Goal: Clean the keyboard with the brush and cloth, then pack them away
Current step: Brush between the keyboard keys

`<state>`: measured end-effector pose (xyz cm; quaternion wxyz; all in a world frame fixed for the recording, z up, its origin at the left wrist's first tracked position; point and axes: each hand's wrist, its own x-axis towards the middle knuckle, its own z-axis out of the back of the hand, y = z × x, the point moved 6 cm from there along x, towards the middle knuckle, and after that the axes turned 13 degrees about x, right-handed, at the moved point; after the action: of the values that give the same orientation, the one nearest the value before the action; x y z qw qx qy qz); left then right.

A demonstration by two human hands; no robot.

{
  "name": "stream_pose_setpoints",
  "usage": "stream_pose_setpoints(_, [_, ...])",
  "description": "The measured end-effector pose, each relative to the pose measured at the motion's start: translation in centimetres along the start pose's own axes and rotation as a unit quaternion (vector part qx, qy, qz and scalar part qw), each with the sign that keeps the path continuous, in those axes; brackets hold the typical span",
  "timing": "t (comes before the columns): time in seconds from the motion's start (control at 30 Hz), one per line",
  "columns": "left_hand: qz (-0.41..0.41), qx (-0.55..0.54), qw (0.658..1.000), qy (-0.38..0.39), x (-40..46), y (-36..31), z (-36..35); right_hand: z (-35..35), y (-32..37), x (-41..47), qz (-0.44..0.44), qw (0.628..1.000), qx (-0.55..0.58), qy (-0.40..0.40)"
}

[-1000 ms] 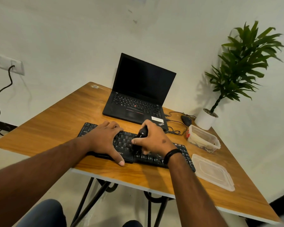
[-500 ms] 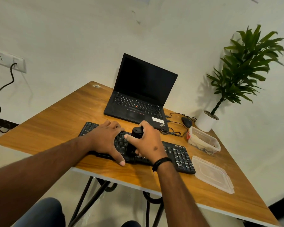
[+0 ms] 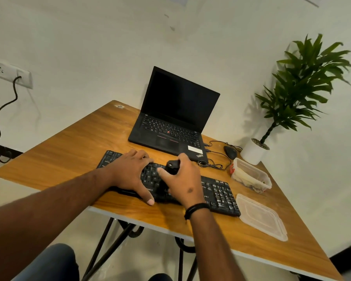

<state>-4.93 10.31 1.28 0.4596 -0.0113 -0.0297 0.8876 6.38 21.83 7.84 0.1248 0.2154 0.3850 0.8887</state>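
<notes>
A: Start at the fingers; what have they got?

B: The right hand (image 3: 183, 182) has its fingers curled round one black brush (image 3: 172, 167); only the rounded top of its handle shows above the thumb, and the bristle end is hidden under the palm. The left hand (image 3: 130, 173) holds nothing; its fingers lie fairly straight and spread flat on the keys, thumb stretched toward the near edge.

A: And beneath them?

B: One black keyboard (image 3: 219, 192), long and flat, near the front of the table (image 3: 69, 151); its middle is covered by both hands; the key legends on the right end look worn and smeared white. The brush is over the keys just left of centre.

A: The cloth?

B: One clear plastic tub (image 3: 251, 175), rectangular with rounded corners, just right of the keyboard; something pale and crumpled lies in it, possibly the cloth, though I cannot tell; a red bit sits at its left end. One matching lid (image 3: 260, 217) lies flat nearer the front.

A: Count the rest.

B: One black laptop (image 3: 170, 122), open, screen dark; one black mouse (image 3: 230, 152) with a coiled cable; one leafy plant (image 3: 304, 78) in a white round pot; one wall socket strip (image 3: 10, 75), cut off at the left, with one black cord. The tabletop is wood-grain with a pale edge, on black metal legs; its right corner runs out of view.
</notes>
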Motion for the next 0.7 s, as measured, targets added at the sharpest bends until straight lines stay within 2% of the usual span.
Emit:
stream_pose_setpoints(0.1, [0.0, -0.004, 1.0, 0.001, -0.1, 0.0, 0.1, -0.7, 0.1, 0.0, -0.018, 0.995, 0.099, 0.007])
stream_pose_setpoints(0.2, [-0.001, -0.003, 1.0, 0.004, -0.2, 0.0, 0.1, 1.4, -1.9, 0.2, -0.062, 0.992, 0.107, 0.025])
stream_pose_setpoints(0.27, [-0.003, -0.004, 1.0, 0.005, -0.1, 0.0, 0.0, 3.6, -3.5, 0.3, -0.081, 0.996, 0.046, 0.017])
stream_pose_setpoints(0.33, [-0.002, -0.005, 1.0, 0.006, 0.0, 0.0, -0.1, 5.9, -4.6, 0.5, -0.083, 0.994, -0.07, -0.031])
stream_pose_setpoints(0.4, [-0.001, -0.005, 1.0, 0.005, 0.0, 0.1, -0.1, 6.9, -4.8, 0.6, -0.082, 0.988, -0.109, -0.069])
stream_pose_setpoints(0.57, [-0.004, 0.003, 1.0, 0.0, 0.0, -0.1, 0.0, 1.2, -0.9, -0.3, -0.009, 0.999, -0.042, -0.007])
stream_pose_setpoints(0.7, [-0.011, -0.018, 1.0, -0.014, -0.1, -0.3, 0.5, -1.8, 1.5, -0.8, 0.04, 0.999, 0.024, 0.007])
